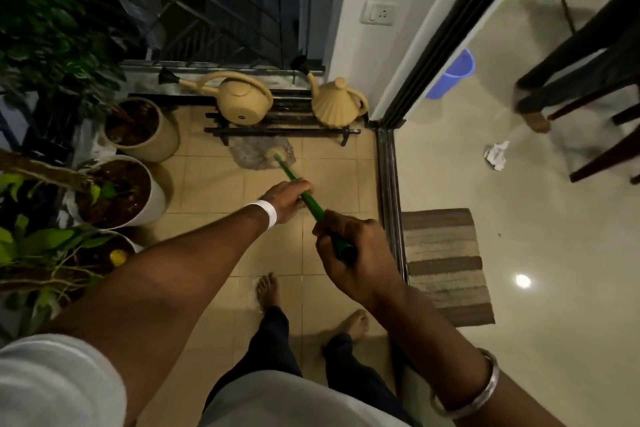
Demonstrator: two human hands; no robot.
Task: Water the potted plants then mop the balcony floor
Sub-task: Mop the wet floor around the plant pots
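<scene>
I hold a mop with a green handle [290,174] over the tan balcony tiles [214,184]. My left hand [287,199] grips the handle partway down. My right hand [353,253] grips its upper end, closer to my body. The grey mop head [258,152] lies flat on the tiles just in front of a low black rack [284,131]. Two beige watering cans [239,99] [337,104] sit on that rack. Potted plants [142,128] [121,191] stand along the left side.
A black railing [221,10] closes the far end of the balcony. On the right, a sliding door track [389,184] separates it from an indoor floor with a striped mat [446,263], a blue bucket [453,74], crumpled paper [497,156] and dark chair legs [588,80]. My bare feet [268,289] stand on the tiles.
</scene>
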